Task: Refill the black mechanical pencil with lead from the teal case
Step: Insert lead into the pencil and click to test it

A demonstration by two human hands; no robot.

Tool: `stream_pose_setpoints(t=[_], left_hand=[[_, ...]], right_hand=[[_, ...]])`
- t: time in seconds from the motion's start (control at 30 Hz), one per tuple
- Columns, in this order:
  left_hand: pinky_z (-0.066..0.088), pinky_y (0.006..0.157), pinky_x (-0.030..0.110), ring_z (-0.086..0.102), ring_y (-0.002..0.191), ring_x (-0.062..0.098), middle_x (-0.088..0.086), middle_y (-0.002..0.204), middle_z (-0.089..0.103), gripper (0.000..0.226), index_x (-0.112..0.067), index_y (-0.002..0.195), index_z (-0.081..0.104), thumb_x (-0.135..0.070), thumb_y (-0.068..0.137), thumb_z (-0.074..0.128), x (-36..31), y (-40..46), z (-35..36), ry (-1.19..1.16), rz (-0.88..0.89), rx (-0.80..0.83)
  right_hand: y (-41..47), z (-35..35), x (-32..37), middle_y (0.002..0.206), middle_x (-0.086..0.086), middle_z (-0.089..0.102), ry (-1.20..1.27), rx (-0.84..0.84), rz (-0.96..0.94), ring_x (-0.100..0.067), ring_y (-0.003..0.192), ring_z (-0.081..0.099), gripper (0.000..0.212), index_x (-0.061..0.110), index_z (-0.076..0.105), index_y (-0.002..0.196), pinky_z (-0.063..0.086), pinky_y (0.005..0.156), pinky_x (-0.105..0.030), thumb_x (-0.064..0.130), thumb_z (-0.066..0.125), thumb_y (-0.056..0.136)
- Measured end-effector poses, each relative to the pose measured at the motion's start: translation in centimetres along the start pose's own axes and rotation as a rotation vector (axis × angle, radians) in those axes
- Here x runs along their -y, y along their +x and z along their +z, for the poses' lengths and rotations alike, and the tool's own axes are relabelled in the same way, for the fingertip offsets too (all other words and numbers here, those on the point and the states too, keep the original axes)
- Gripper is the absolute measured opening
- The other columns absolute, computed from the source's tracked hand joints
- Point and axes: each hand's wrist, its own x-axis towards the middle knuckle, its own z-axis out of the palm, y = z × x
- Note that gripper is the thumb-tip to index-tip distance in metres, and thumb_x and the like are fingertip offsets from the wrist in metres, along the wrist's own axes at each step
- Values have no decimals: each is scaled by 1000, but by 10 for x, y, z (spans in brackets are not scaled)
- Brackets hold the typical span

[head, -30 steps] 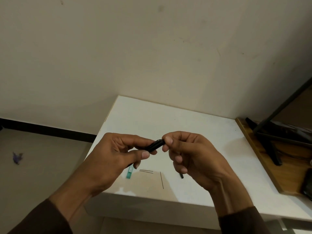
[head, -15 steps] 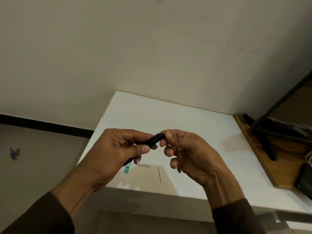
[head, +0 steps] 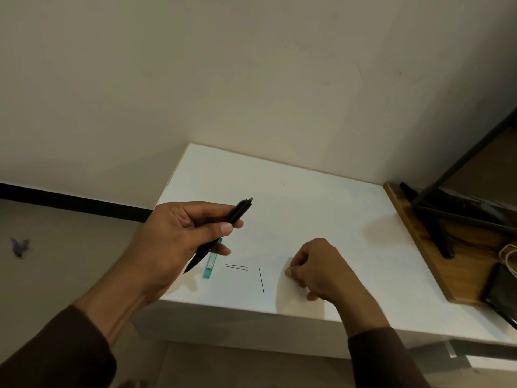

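My left hand (head: pixel 173 242) grips the black mechanical pencil (head: pixel 235 214) above the white table (head: pixel 293 197). The pencil is tilted, writing tip down-left, and a small grey stub shows at its upper end. Partly under that hand, the teal lead case (head: pixel 210 264) lies flat on the table. Two thin leads (head: pixel 236 266) lie side by side to the case's right, and a single lead (head: pixel 261 281) lies further right. My right hand (head: pixel 321 270) rests low on the table right of the single lead. Its fingertips are pinched together, and whatever is between them is hidden.
A wooden board (head: pixel 436 247) adjoins the table's right edge, carrying a black metal stand (head: pixel 430 217), a dark phone (head: pixel 500 292) and a white cable (head: pixel 507 256). A wall stands close behind the table. The table's front edge is just under my wrists.
My right hand left the pencil's upper end and dropped to the table, fingers pinched. The pencil's end changed from a rounded black cap to a grey stub. My left hand kept the pencil.
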Motion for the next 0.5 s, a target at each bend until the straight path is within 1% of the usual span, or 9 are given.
stream_pose_setpoints(t=[0.07,0.13,0.17,0.2,0.23,0.3,0.33,0.4,0.5], left_hand=[[64,67,28,79,93,25,8,99,84,28,-17,100,84,-14,73,74,0,0,0,-7,2,-8],[65,67,28,79,93,26,8,99,84,28,-16,99,84,-13,73,74,-1,0,0,-13,0,-16],[65,67,28,79,93,26,8,99,84,28,-16,99,84,-13,73,74,-1,1,1,-13,0,-18],[65,67,28,79,93,26,7,99,84,28,-16,99,84,-13,73,74,-1,1,1,-12,2,-18],[65,67,28,79,93,25,7,99,84,28,-17,99,84,-14,73,74,-1,1,2,-10,3,-19],[65,67,28,79,93,25,6,99,84,28,-18,99,85,-14,73,74,-2,1,2,-7,4,-20],[65,67,28,79,92,24,6,99,84,28,-18,100,84,-13,74,74,-2,0,2,-3,5,-20],[64,67,26,79,89,24,5,98,84,27,-20,101,85,-9,79,74,-2,0,2,14,6,-20],[64,68,27,79,85,25,4,98,84,30,-24,102,84,-2,85,72,-3,-1,2,45,13,-27]], right_hand=[[3,1,-1,85,-15,74,-14,-10,-8,-33,76,71,8,3,76,90,63,79,-45,10,76,88],[1,1,-2,92,-15,75,11,-25,-42,-32,83,73,8,3,75,96,63,79,-45,7,70,92],[-1,-1,-1,94,-13,75,67,-39,-73,-29,83,74,10,5,74,102,64,75,-41,7,67,95],[-4,-3,1,94,-10,75,160,-52,-120,-24,80,73,12,7,73,105,65,71,-36,9,64,97],[-7,-5,5,90,-6,74,275,-64,-181,-20,76,73,12,11,75,103,64,66,-32,12,64,99],[-14,-11,16,81,2,75,484,-84,-322,-14,70,72,12,20,78,92,63,62,-27,20,67,97],[-17,-14,22,78,4,74,563,-92,-382,-13,68,71,12,21,77,88,62,61,-26,23,69,96],[-23,-18,32,74,1,74,727,-99,-475,-15,65,70,10,18,77,87,60,62,-26,25,73,93],[-27,-21,41,80,-8,75,999,-59,-530,-20,72,71,5,10,78,84,58,66,-30,14,79,85]])
